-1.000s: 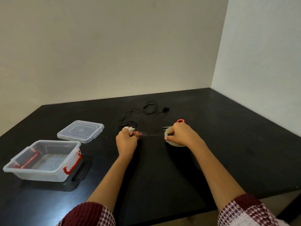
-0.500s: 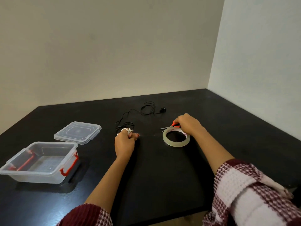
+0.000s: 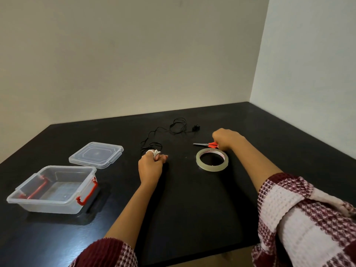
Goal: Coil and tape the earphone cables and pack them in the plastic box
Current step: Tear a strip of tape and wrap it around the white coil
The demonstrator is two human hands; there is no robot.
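Sleeves: a maroon-and-white patterned right sleeve [image 3: 300,218] and left sleeve [image 3: 107,253] are filling the nearest bottom edge, with both forearms reaching forward over the table.
Table: a black table [image 3: 183,209] is carrying everything and is running back into the corner of the room.
Plastic box: the clear plastic box [image 3: 52,208] is sitting open near the left front of the table, with red latches hanging at its two ends and nothing lying inside.
Left hand: the left hand [image 3: 149,167] is curling into a fist near the middle of the table and is gripping a bundle of cable.
White earphone cable: the white earphone cable [image 3: 155,152] is sitting coiled around the fingers, with its loops showing at the top of the fist.
Tape roll: the clear tape roll [image 3: 212,168] is lying flat on the table, to the right of the fist and apart from it.
Lid: the clear lid [image 3: 96,155] is lying flat just behind the box.
Right hand: the right hand [image 3: 226,138] is reaching just past the tape roll, with its fingers curling around the scissor handles.
Scissors: the orange-handled scissors [image 3: 204,144] are pointing their blades left, low over the table.
Black earphone cable: the black earphone cable [image 3: 178,126] is lying loose and uncoiled farther back, trailing toward the fist.
Walls: two pale walls [image 3: 134,64] are meeting at the far right corner.
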